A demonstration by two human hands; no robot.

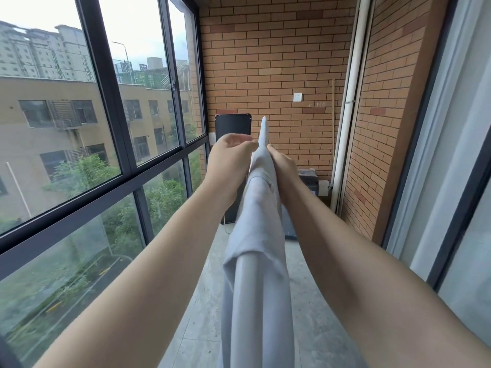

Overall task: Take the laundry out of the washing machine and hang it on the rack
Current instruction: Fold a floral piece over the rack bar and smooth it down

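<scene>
The cloth (256, 229) runs straight ahead along the rack rail (248, 277); our left hand (230, 156) and right hand (282, 170) pinch its far end.

person, two arms | left forearm (159, 261): bare from frame edge to wrist | right forearm (345, 251): bare from frame edge to wrist | left hand (229, 158): bare | right hand (286, 170): bare

garment (255, 274): matt pale cloth | wall (265, 62): rough brick | floor (313, 314): smooth grey tile
</scene>
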